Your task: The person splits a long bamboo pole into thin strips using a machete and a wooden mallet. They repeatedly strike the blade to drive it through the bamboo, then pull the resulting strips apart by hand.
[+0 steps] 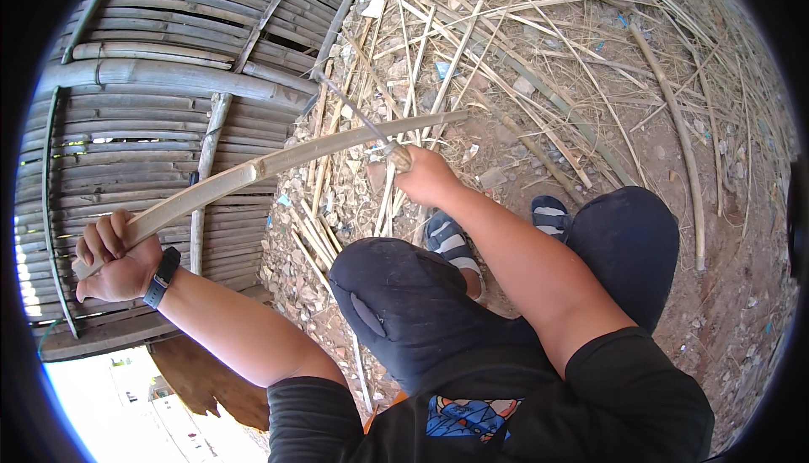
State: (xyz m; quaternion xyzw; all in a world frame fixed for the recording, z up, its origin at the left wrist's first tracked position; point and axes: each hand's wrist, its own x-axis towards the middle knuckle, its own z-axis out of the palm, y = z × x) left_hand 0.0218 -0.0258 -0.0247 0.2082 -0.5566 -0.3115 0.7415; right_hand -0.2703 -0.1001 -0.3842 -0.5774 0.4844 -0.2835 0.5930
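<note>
Two hands of mine are closed on things; my left hand (126, 265) is clamped round the lower-left end of a long bamboo strip (253, 173), whose long axis slants up to the right, beyond my knees, its far end pointing out over the littered ground (733, 311); my right hand (427, 180) grips a knife (356, 110), its blade aimed up and left, crossing the strip; contact I cannot tell.

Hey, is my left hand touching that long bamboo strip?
Touching. The head view shows your left hand gripping the bamboo strip near its left end, with the fingers curled over it.
</note>
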